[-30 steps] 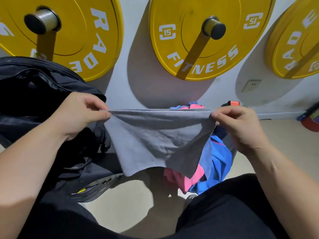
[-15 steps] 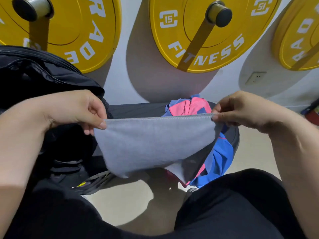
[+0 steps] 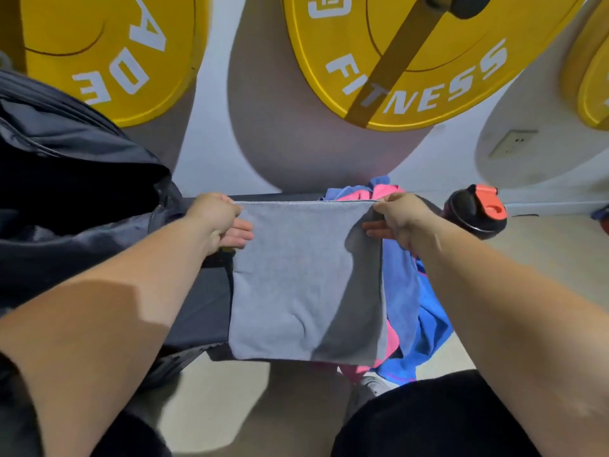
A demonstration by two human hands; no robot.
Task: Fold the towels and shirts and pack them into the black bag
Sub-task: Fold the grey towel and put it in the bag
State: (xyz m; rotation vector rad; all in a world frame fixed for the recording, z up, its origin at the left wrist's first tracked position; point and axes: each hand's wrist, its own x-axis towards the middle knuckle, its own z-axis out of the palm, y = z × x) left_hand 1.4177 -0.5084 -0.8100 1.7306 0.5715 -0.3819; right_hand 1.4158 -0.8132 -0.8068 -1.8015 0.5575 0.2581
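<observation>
The grey towel (image 3: 306,285) (soft, light and limp, judging by its drape) handles best by its corners, where fingers of the left hand (image 3: 216,216) and right hand (image 3: 400,214) pinch its far edge.

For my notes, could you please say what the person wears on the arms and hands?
Nothing: the left hand and right hand show no gloves, rings or watch, and both forearms are bare, no sleeve in view.
</observation>
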